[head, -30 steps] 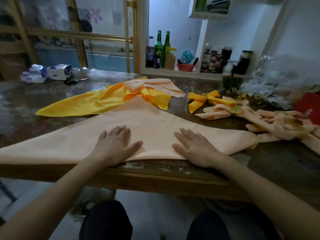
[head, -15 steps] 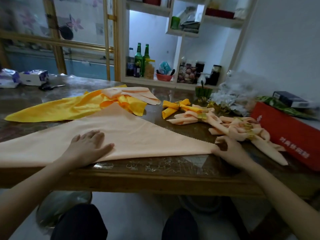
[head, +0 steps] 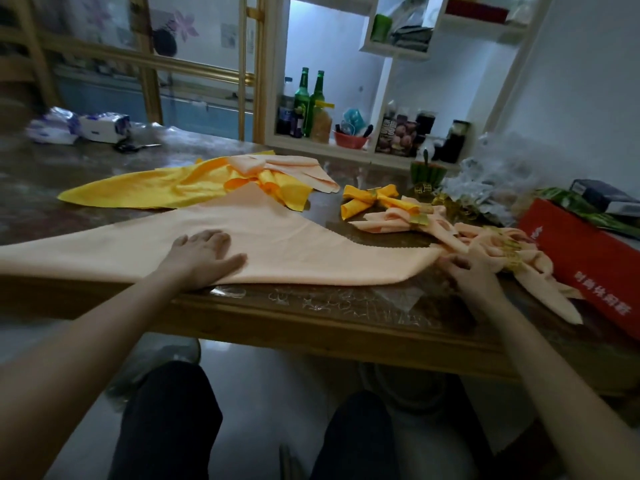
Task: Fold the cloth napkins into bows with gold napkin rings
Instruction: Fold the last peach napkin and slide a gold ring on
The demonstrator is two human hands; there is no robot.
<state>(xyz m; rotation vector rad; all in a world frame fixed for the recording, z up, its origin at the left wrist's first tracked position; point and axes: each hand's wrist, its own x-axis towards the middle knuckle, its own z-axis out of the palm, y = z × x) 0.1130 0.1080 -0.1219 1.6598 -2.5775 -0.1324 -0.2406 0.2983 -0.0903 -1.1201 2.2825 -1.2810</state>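
The peach napkin [head: 277, 244] lies flat on the desk [head: 311, 327], folded into a wide triangle. Its long folded edge runs along the near rim and its apex points away from the person.

The left grip [head: 204, 258] rests palm down on the cloth near that folded edge, with fingers straight and spread, holding nothing. The right grip [head: 467, 271] sits at the napkin's right-hand tip with fingers bent. The view is too blurred to tell whether they already pinch the tip.

The cloth looks light, thin and limp, so it should crease easily but hold a fold only weakly. It would likely slide on the glossy desk top unless one grip pins it. The pointed tips and the folded edge look like the best places to take hold. Pinch those rather than the middle, where the layers would separate.

Just right of the right grip, touching or nearly touching it, is a heap of finished peach bows [head: 485, 240]. A gold napkin ring [head: 512, 263] is visible on one of them. Further beyond that grip lies a yellow bow [head: 367, 199], and a red box [head: 588, 265] sits to the right of the heap. Beyond the left grip, past the apex, an unfolded yellow napkin [head: 156, 192] is spread out. Two green bottles [head: 310, 98] stand on a shelf well behind.
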